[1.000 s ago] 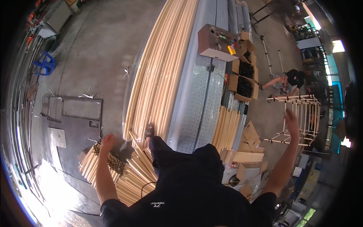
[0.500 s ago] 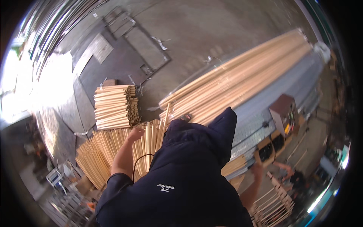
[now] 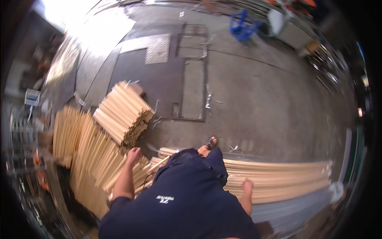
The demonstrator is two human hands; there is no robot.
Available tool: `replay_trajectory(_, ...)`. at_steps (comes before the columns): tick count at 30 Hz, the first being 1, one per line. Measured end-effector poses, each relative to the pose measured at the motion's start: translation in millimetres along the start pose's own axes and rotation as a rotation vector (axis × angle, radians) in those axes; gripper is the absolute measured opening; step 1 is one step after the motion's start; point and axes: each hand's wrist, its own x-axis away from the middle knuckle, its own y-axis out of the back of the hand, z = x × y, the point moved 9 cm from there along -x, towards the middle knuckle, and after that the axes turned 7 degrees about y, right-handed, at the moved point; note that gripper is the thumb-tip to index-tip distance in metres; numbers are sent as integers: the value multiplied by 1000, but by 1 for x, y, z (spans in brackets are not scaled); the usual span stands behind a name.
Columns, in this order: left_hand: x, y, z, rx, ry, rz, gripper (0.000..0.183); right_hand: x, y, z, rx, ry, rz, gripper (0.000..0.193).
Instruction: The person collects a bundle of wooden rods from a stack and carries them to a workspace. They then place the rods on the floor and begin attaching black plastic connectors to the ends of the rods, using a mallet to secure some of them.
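Observation:
My left hand (image 3: pixel 134 154) is in the air at the left, its fingers curled in, with nothing seen in it. Close beyond it lies a stack of short wooden sticks (image 3: pixel 124 109), and below and left of it spreads a fanned pile of longer wooden sticks (image 3: pixel 89 145). My right hand (image 3: pixel 247 185) hangs at my right side, in front of long wooden strips (image 3: pixel 282 175) in clear wrap. It is small and blurred, so its fingers cannot be made out. A sandalled foot (image 3: pixel 212 141) shows ahead of my dark shorts.
Grey floor (image 3: pixel 254 99) stretches ahead, with dark metal plates (image 3: pixel 159 85) and a patterned sheet (image 3: pixel 159 47) at the left. A blue plastic stool (image 3: pixel 242 26) stands far off. Wrapped grey lengths (image 3: pixel 282 211) lie along the near side of the strips. Metal racks crowd the left edge.
My view has turned to the right, so the strips now lie crosswise and the stool has come in. One foot has stepped forward. My right hand has come forward beside the strips.

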Motion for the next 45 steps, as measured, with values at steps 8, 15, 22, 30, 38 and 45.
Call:
replay_trajectory(8,61,-95,-46,77,178,197,36,-29,8,559,-50,734,-17,30)
replay_trajectory(15,-14,-109,-42,34,40,-23,47,-49,-202,751,585,851,324,21)
replay_trajectory(22,-124,-50,-103,-458,163,129,57,41,-364,754,798,667,608,28)
replay_trajectory(30,-224,232,-429,222,-185,-477,42,28,-471,937,805,519,487,34)
replay_trajectory(38,-335,295,-498,200,18,-458,35,14,-738,1157,798,554,621,21)
replay_trajectory(45,-302,285,-428,592,515,-512,27,124,-1097,1385,1172,1092,960,19)
